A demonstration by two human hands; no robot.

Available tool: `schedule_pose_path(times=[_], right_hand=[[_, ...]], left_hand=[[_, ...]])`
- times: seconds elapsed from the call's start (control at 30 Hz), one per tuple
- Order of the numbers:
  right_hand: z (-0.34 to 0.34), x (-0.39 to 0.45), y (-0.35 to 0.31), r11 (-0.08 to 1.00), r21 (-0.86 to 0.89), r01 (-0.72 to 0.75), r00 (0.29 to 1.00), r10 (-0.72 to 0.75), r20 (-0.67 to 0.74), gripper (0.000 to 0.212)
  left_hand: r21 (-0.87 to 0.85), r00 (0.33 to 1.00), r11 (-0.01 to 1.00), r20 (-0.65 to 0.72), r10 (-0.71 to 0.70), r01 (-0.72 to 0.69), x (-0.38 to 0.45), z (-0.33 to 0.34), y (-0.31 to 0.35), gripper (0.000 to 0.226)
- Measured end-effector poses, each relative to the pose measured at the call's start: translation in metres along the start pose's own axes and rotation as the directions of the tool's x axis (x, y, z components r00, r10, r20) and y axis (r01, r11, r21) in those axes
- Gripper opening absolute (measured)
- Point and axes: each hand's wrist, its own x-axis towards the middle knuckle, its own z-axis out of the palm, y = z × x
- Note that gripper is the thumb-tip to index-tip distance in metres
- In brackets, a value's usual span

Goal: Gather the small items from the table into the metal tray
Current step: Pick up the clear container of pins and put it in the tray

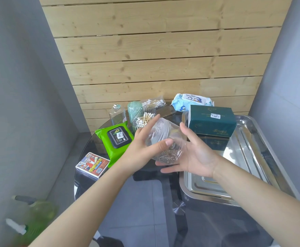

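Observation:
A clear plastic jar [165, 139] with metal pins in its bottom is held tilted above the dark glass table [145, 220]. My left hand [142, 147] grips the jar from the left, thumb across its front. My right hand [195, 154] cups it from the right and below, fingers spread. The metal tray [270, 157] lies at the right, with a dark green box [211, 120] standing in its far end.
On the table's left lie a green wipes pack [115, 139] and a playing-card box [93, 164]. Behind the jar stand a cotton-swab holder [143, 119], a teal container [134, 109], a clear bottle [117, 114], a swab bag [153, 103] and a blue wipes pack [192, 102].

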Motion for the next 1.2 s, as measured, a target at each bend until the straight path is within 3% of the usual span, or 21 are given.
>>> schedule_pose_path(times=[0.1, 0.37, 0.7, 0.77, 0.87, 0.93, 1.07, 1.2], right_hand=[[0.007, 0.002, 0.005, 0.992, 0.007, 0.127, 0.991, -0.127, -0.045, 0.051], [0.012, 0.002, -0.002, 1.0, -0.006, 0.029, 0.993, -0.029, -0.117, 0.07], [0.004, -0.016, -0.001, 0.996, 0.085, -0.003, 0.996, 0.01, -0.085, 0.064], [-0.002, -0.024, -0.001, 1.0, -0.014, 0.009, 0.982, -0.011, -0.186, 0.058], [-0.013, -0.039, -0.005, 0.976, -0.218, -0.006, 0.908, -0.086, -0.41, 0.053], [-0.022, -0.053, -0.009, 0.961, -0.275, -0.027, 0.876, -0.11, -0.47, 0.055], [-0.043, -0.079, -0.017, 0.957, -0.284, -0.062, 0.849, -0.099, -0.52, 0.034], [-0.07, -0.097, -0.016, 0.985, -0.175, -0.001, 0.796, -0.105, -0.596, 0.023]], left_hand=[[0.002, 1.0, 1.0, -0.007, -0.017, 0.017, 0.001, 0.001, -0.001, 0.081], [0.128, 0.999, 0.991, 0.012, 0.047, -0.048, 0.006, 0.004, -0.002, 0.072], [0.172, 0.993, 0.979, 0.054, 0.104, -0.112, 0.007, 0.011, 0.0, 0.069], [0.206, 0.994, 0.973, 0.037, 0.099, -0.104, 0.008, 0.016, 0.002, 0.074], [0.279, 0.992, 0.952, 0.042, 0.122, -0.129, 0.014, 0.031, 0.009, 0.082], [0.313, 0.988, 0.937, 0.086, 0.131, -0.151, 0.019, 0.045, 0.014, 0.087], [0.354, 0.971, 0.912, 0.187, 0.149, -0.209, 0.034, 0.076, 0.02, 0.09], [0.299, 0.985, 0.945, 0.145, 0.096, -0.136, 0.056, 0.103, 0.019, 0.088]])
